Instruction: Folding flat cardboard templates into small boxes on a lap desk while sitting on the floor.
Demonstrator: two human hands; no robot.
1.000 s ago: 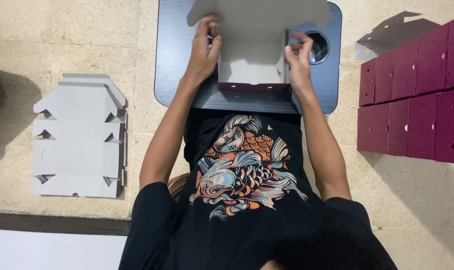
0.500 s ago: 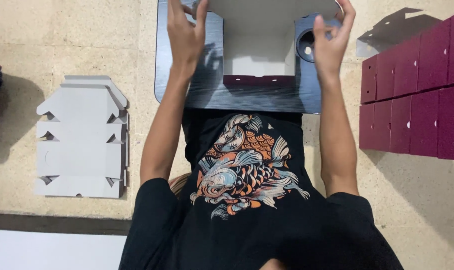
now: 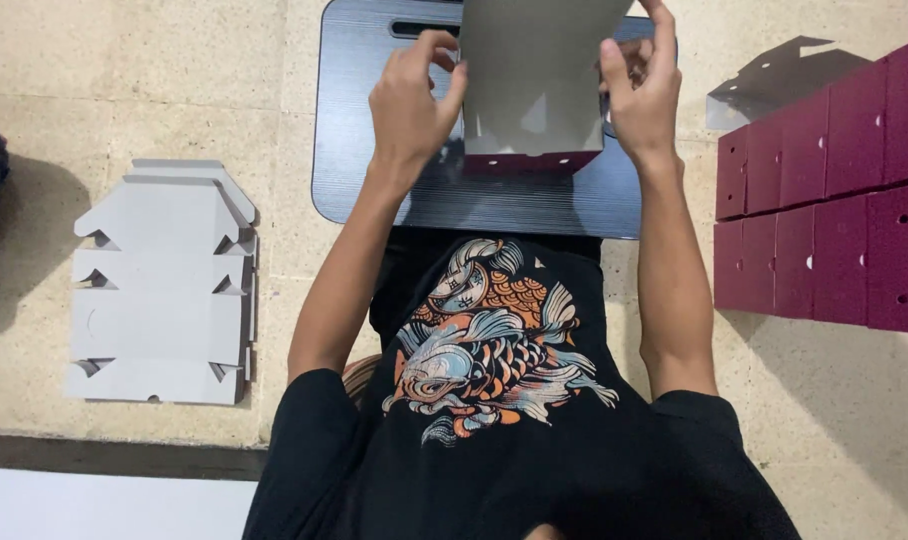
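Over the dark blue tabletop (image 3: 394,200), both hands hold a half-folded cardboard box (image 3: 534,90), grey on its inner face and maroon along the bottom edge that shows. On the box's left side the left hand (image 3: 409,105) is clamped on its edge, thumb toward the card and fingers curled behind. Opposite it, the right hand (image 3: 639,95) grips the right edge in the same way, one finger raised along the upper corner. Held between the two hands, the box stands upright, its tall grey panel rising out of the top of the view and its maroon base just above the tabletop.

Left of the person, on the beige floor (image 3: 174,80), lies a stack of flat grey box blanks (image 3: 159,285), well apart from the hands. To the right, finished maroon boxes (image 3: 834,200) stand in close rows, with a loose grey blank (image 3: 774,75) lying just behind them. Lower in the view is the person's black shirt with a fish print (image 3: 494,350).
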